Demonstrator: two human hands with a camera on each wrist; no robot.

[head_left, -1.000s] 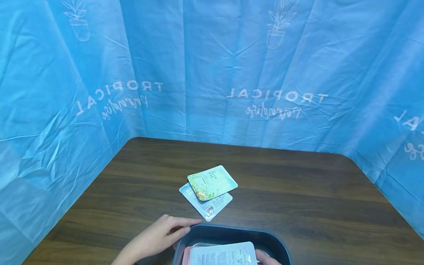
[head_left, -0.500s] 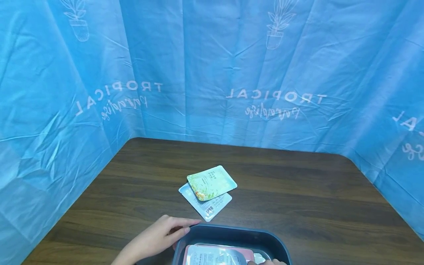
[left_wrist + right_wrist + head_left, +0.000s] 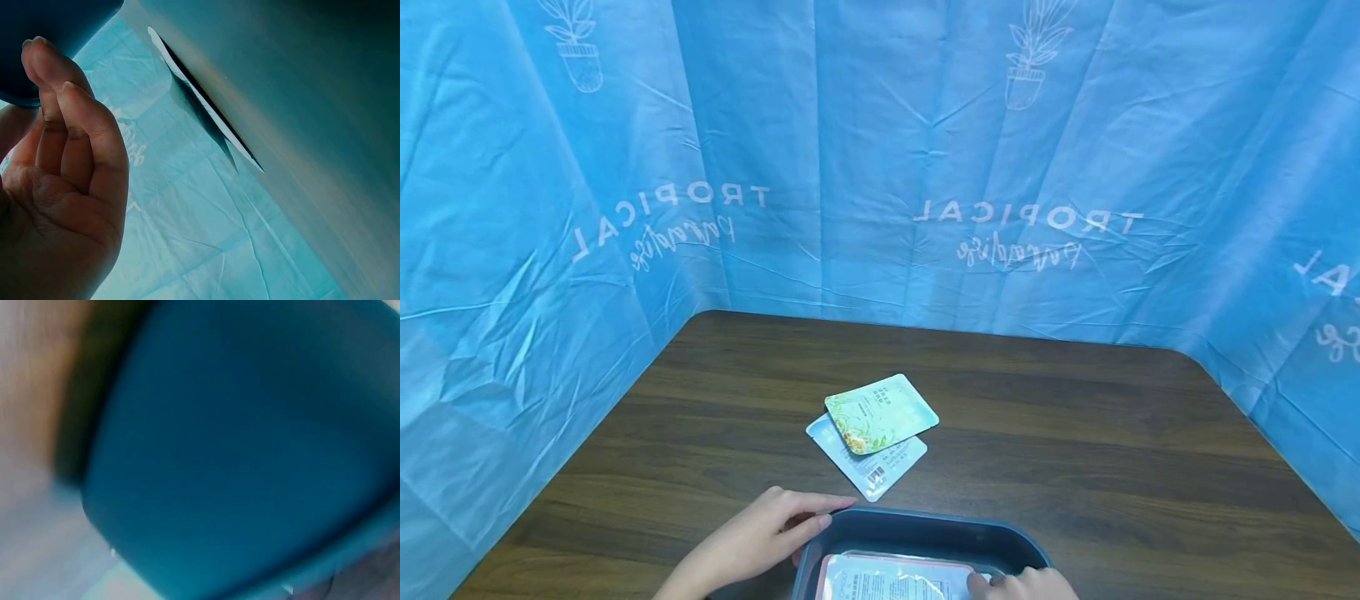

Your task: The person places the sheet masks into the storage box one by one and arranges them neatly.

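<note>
My left hand [image 3: 767,533] grips the left corner of a dark blue bin [image 3: 925,522]. From the left wrist view, its fingers bend against the bin's wall [image 3: 62,22] and the thumb sits on the opposite side. Inside the bin lies a white sheet mask packet [image 3: 895,577] with printed text, over a pink-edged one. My right hand [image 3: 1028,586] pinches the white packet's right edge, thumb on top; its other fingers are mostly hidden. The bin's outer wall [image 3: 231,456] fills the right wrist view, blurred.
Beyond the bin, a green sheet mask packet [image 3: 880,412] overlaps a pale blue one [image 3: 887,471] on the brown wooden table [image 3: 1075,433]. Blue printed curtains [image 3: 880,167] enclose the table at the back and sides.
The white packet, first raised in the right hand, bent back at its right side and now lies flat over the pink one. The right hand shifted right; the left stayed put.
</note>
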